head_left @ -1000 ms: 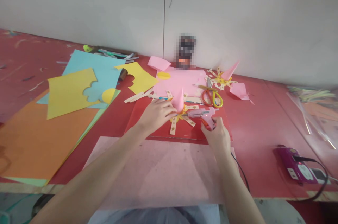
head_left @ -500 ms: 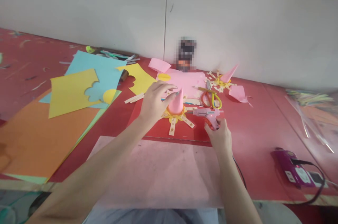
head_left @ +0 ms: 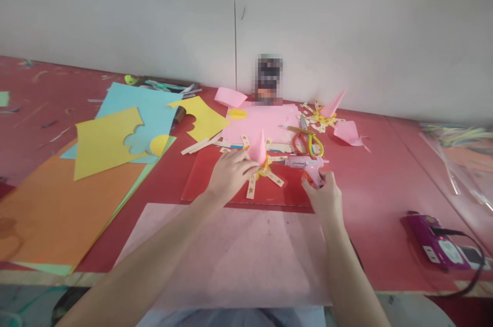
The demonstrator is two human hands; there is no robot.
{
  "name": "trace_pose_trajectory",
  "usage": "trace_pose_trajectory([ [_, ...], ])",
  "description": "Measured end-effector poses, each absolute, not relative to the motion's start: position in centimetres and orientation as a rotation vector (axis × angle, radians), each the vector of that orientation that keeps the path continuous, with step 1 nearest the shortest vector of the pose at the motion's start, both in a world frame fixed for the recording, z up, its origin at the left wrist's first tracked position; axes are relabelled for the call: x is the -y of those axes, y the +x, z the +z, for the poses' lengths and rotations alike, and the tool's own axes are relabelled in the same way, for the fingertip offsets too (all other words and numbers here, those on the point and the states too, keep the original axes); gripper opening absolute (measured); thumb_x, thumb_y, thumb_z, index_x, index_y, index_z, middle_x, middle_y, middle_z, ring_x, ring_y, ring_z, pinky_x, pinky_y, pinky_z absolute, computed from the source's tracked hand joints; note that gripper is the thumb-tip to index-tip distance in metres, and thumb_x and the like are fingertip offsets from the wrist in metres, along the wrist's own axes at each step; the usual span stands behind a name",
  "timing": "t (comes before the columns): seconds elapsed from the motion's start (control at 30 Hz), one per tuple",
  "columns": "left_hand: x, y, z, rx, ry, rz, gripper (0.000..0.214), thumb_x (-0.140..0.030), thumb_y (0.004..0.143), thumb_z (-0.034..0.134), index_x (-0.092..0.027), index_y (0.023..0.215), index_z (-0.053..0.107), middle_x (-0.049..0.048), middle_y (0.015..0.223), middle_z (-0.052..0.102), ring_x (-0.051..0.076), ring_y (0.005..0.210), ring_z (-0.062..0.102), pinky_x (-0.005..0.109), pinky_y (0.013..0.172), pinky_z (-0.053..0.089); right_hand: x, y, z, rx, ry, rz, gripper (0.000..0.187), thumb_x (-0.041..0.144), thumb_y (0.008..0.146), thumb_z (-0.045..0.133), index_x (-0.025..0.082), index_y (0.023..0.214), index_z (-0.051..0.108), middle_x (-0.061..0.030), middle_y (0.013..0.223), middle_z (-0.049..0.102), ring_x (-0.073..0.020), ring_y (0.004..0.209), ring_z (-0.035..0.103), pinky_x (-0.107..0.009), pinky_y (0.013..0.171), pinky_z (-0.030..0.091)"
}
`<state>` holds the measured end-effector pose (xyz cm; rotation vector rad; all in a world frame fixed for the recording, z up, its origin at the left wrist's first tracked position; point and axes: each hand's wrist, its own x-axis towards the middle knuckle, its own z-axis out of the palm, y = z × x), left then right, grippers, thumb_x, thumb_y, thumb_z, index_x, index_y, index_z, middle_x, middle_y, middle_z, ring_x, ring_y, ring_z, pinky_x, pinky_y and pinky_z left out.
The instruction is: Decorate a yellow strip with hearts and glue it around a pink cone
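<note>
A pink paper cone [head_left: 258, 149] stands on a yellow flower base with star-printed paper strips [head_left: 252, 186] on a red mat [head_left: 204, 178]. My left hand [head_left: 230, 174] is curled against the cone's left side, holding it tilted. My right hand [head_left: 325, 197] grips the handle of a pink hot glue gun [head_left: 306, 163], whose nozzle points left at the cone's base. Its black cord runs back along my right forearm.
Orange-and-yellow scissors [head_left: 308, 140] lie behind the glue gun on pink paper [head_left: 265, 120]. A second pink cone [head_left: 333, 104] and scraps sit further back. Yellow [head_left: 100, 142], blue and orange [head_left: 50, 204] sheets spread at left. A purple power strip [head_left: 433, 246] lies at right. A pale pink sheet [head_left: 231, 250] lies near me.
My left hand rose over the cone's tip half a second ago, then came back down onto its left side. The glue gun has stayed close to the cone's base.
</note>
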<state>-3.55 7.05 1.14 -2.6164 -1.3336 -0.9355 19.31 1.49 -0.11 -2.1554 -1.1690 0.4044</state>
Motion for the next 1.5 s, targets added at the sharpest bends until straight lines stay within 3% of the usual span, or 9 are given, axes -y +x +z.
trace_pose_trajectory([
  [1.5, -7.35, -3.42, 0.53, 1.353, -2.713, -0.779, 0.023, -0.030, 0.083, 0.046, -0.021, 0.073, 0.065, 0.0000, 0.067, 0.058, 0.014, 0.069, 0.052, 0.030, 0.065, 0.039, -1.63, 19.57, -0.32, 1.169, -2.123, 0.443, 0.038, 0.049, 0.061, 0.058, 0.023, 0.087, 0.049, 0.0004, 0.069, 0.058, -0.0177, 0.064, 0.053, -0.027, 0.061, 0.037],
])
